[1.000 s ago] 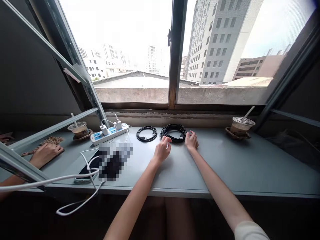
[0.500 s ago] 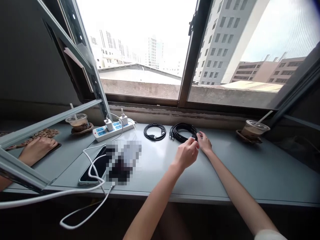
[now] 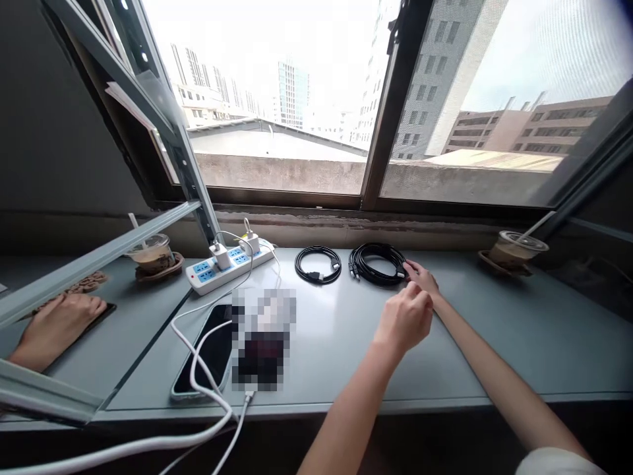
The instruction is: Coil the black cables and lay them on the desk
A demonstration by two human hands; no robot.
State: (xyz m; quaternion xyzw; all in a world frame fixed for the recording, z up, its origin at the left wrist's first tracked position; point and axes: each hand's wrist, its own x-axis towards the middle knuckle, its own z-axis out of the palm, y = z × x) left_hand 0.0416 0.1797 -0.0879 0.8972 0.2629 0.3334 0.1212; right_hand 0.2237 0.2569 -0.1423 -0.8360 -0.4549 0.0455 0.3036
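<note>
A thick coil of black cable [image 3: 363, 274] with metal-ended plugs lies flat on the grey desk. At its right edge my right hand [image 3: 424, 280] has its thumb and fingers closed on the cable, beside a plug. My left hand [image 3: 404, 318] hovers just in front and to the right of the coil, fingers curled together in a pinch. Whatever is between those fingertips, if anything, is hidden from view. Left of the big coil rests a smaller, thinner coil of black cable [image 3: 298, 272], with two plugs inside its loop; neither hand touches it.
A white power strip [image 3: 232, 266] holds two chargers, whose white cables trail over a phone [image 3: 205, 353] and the desk's front edge. Drink cups stand at left [image 3: 152, 254] and right [image 3: 518, 249]. Beyond a metal frame [image 3: 190, 168] rests another person's hand [image 3: 64, 323].
My left hand has drawn back from the large coil, toward me and to the right. My right hand stays at the coil's edge. The view has shifted slightly.
</note>
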